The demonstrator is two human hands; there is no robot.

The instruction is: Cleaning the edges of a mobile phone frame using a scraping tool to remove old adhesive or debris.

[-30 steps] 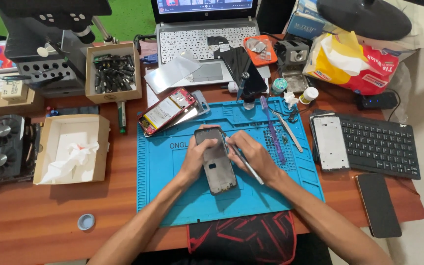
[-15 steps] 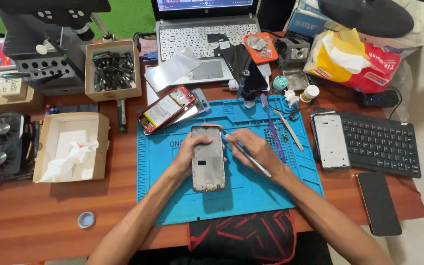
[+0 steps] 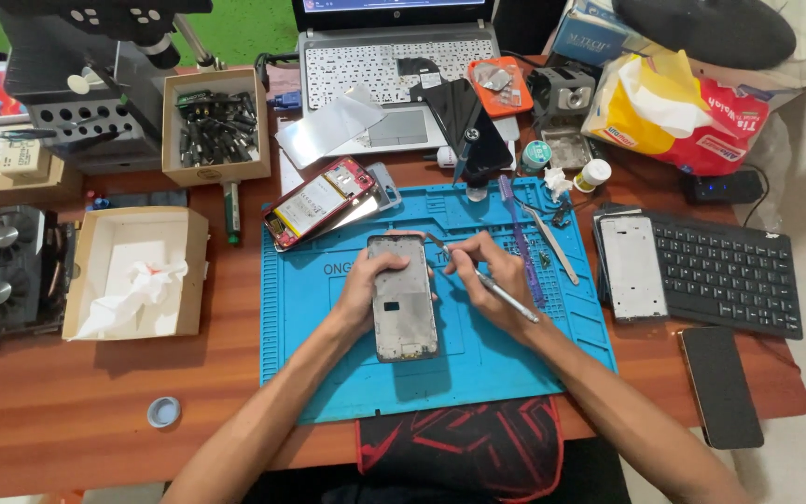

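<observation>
Hands: 2. Left hand [image 3: 363, 291] wrapped round left edge of phone frame [image 3: 402, 297], fingers curled on it. Right hand [image 3: 489, 278] pinching metal tweezers [image 3: 492, 282], tip at frame's top right corner.
Phone frame: 1, grey, upright on blue mat [image 3: 515, 359], mat centre.
Other phones: red-edged opened phone [image 3: 318, 203] far left on mat; white frame [image 3: 633, 268] right, beside black keyboard [image 3: 726, 273]; dark phone [image 3: 721, 385] near right.
Loose tools: second tweezers [image 3: 552, 243] right of hand, purple pry tool [image 3: 521, 245] beside.
Around: laptop [image 3: 394, 65] far; white-lined box [image 3: 137, 271] left.
</observation>
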